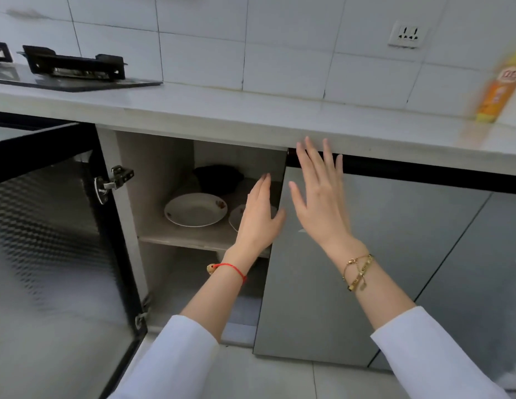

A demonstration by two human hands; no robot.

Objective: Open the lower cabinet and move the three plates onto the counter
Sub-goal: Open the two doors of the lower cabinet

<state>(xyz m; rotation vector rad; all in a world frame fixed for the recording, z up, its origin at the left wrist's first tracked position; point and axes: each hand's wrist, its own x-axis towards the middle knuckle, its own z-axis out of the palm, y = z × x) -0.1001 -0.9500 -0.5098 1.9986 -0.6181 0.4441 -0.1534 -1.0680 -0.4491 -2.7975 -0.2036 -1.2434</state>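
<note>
The lower cabinet's left door (49,240) stands swung open toward me. On the upper shelf (176,240) inside lies a white plate (195,210) with small flower marks. A second white plate (236,217) lies to its right, mostly hidden behind my left hand (256,217). That hand reaches into the opening with straight fingers and holds nothing. My right hand (320,197) is spread open in front of the shut right door (352,269), fingertips near the counter's (251,110) front edge. No third plate shows.
A dark bowl-like thing (219,178) sits at the back of the shelf. A black gas hob (72,70) occupies the counter's left end. A yellow-orange spray can (501,90) stands at the counter's right. A wall socket (406,34) is on the tiles.
</note>
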